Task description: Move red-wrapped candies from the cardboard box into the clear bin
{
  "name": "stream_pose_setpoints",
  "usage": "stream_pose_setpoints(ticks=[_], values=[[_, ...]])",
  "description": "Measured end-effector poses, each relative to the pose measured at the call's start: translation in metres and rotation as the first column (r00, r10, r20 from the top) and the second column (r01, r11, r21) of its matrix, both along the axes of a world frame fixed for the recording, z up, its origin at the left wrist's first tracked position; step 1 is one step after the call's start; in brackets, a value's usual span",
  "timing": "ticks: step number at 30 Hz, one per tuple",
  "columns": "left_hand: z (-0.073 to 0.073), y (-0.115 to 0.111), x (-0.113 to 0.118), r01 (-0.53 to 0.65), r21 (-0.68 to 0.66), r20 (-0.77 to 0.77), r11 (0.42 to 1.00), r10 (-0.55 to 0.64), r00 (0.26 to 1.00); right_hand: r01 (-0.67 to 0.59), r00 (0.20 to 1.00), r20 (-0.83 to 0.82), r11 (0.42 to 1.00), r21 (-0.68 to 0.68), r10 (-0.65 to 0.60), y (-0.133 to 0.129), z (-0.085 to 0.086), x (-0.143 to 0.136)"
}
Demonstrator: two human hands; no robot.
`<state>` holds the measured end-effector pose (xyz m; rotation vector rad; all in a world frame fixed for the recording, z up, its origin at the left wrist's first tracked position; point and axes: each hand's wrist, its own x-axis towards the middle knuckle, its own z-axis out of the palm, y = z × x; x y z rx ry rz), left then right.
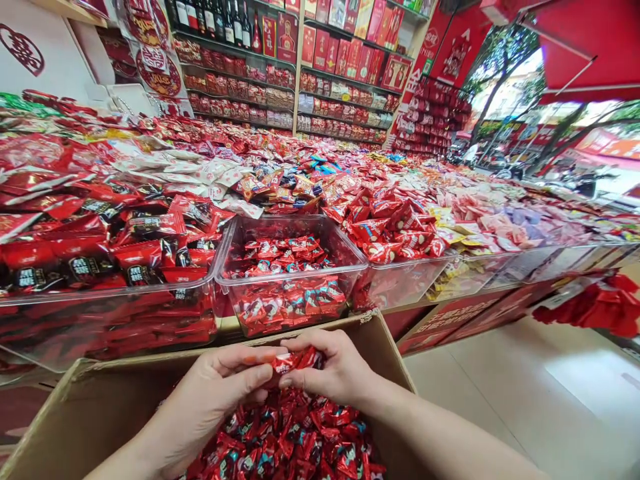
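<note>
Red foil-wrapped candies point(295, 361) are pinched between the fingertips of both hands, just above an open cardboard box point(400, 360). My left hand point(220, 383) is closed on their left side, thumb and fingers together. From the right, my right hand point(335, 367) grips them, partly covering them; how many there are I cannot tell. Under my hands, the box holds a heap of loose red candies point(300, 440) with dark and teal prints. Directly beyond the box stands a clear plastic bin point(293, 275), partly filled with similar small red candies.
Left of the bin, a clear bin holds larger red and black packets point(85, 267). Red packets point(395, 230) fill the bin to the right. Shelves point(295, 73) with bottles and gift boxes stand behind. Red fabric items point(595, 307) hang above the tiled floor point(490, 380) at right.
</note>
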<state>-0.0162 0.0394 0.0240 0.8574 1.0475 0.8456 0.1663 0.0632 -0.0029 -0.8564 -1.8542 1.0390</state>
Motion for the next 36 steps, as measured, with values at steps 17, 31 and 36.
stream_pose_setpoints(ticks=[17, 31, 36], values=[[-0.01, -0.016, 0.01, -0.066, 0.449, -0.241, 0.891, 0.192, 0.951, 0.033, 0.994, -0.094, 0.967, -0.253, -0.058, 0.001, 0.015, 0.005], [-0.004, -0.013, 0.026, -0.389, 0.258, 0.013, 0.884, 0.4, 0.917, -0.121, 0.981, -0.192, 0.86, -0.496, 0.027, -0.005, 0.01, 0.0], [-0.006, -0.016, 0.026, -0.402, 0.146, 0.049, 0.904, 0.399, 0.916, 0.086, 0.992, -0.083, 0.993, -0.078, -0.092, 0.0, 0.07, 0.013]])
